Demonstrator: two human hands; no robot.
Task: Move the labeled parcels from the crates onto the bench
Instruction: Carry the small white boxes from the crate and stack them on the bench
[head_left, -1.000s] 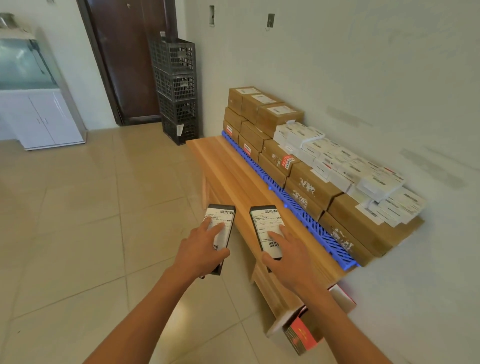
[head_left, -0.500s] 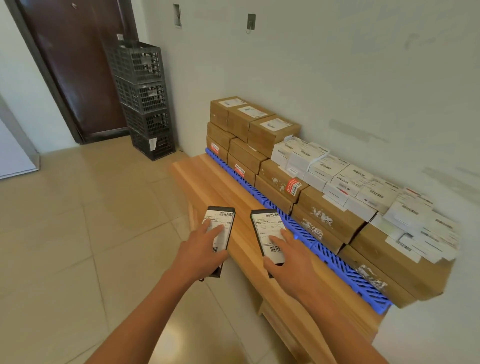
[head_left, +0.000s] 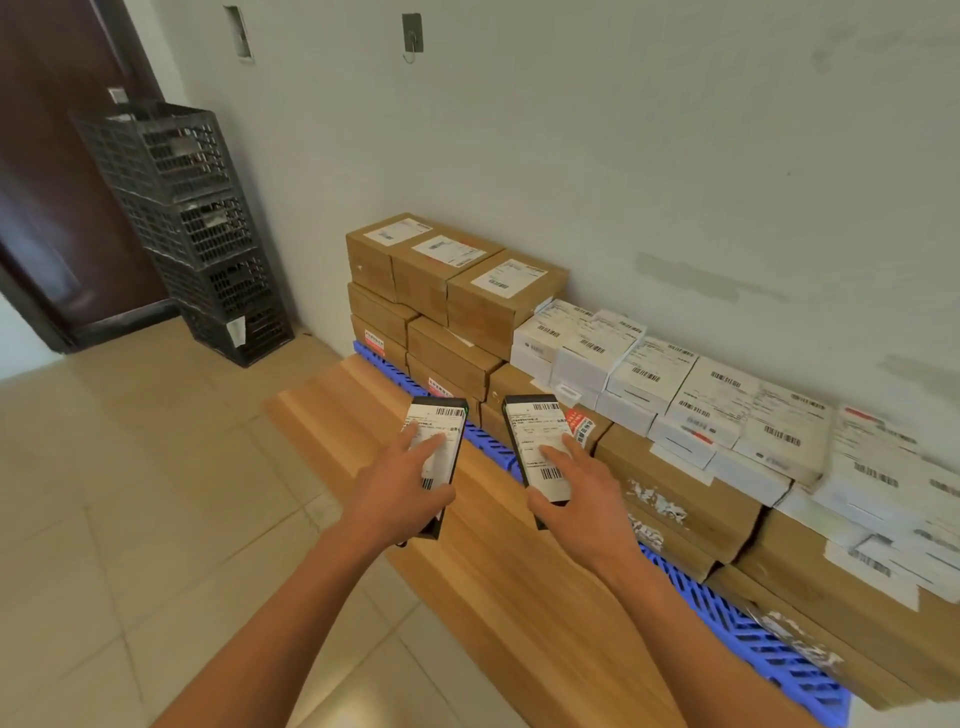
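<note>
I hold two flat black parcels with white barcode labels above the wooden bench (head_left: 519, 597). My left hand (head_left: 400, 488) grips the left parcel (head_left: 439, 431), fingers on its label, thumb round its right edge. My right hand (head_left: 576, 493) grips the right parcel (head_left: 535, 431) the same way, thumb at its lower left edge. Both parcels hang level over the bench's front half. Behind them, brown cardboard boxes (head_left: 457, 280) and small white labelled boxes (head_left: 649, 374) are stacked on a blue plastic grid (head_left: 753, 639) along the wall.
A stack of black plastic crates (head_left: 182, 223) stands in the corner by a dark door (head_left: 47, 156). Beige floor tiles (head_left: 130, 519) lie left of the bench. The white wall runs close behind the stacked boxes.
The view has swung right and closer to the bench. Both hands, still holding the parcels, now sit farther over the bench, near the brown boxes.
</note>
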